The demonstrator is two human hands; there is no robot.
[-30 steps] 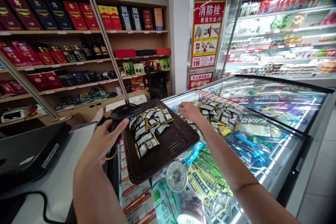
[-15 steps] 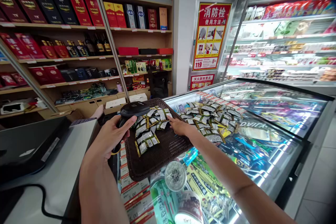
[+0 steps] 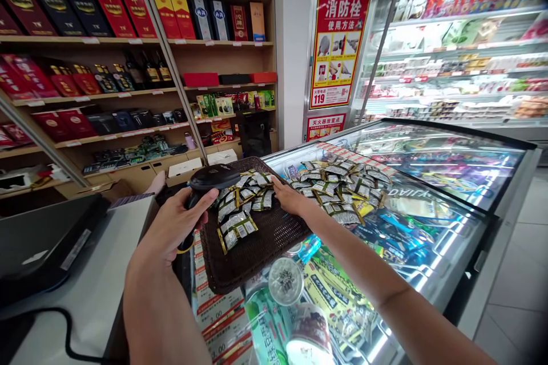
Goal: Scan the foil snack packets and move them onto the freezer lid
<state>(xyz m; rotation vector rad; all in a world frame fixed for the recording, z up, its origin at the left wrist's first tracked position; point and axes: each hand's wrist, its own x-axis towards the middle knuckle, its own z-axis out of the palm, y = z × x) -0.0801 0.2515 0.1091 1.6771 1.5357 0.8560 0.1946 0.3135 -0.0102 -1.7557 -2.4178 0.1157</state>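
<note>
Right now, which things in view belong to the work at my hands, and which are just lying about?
At work:
- black handheld scanner, in the left hand
- dark woven basket
- small packets inside, by the right hand
- probably the packet pile on the freezer

Just about:
- boxes on the shelves
- red wall poster

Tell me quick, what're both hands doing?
Left hand: closed, holding a black scanner.
Right hand: at the packets in the basket; can't tell if it's gripping one.
</note>
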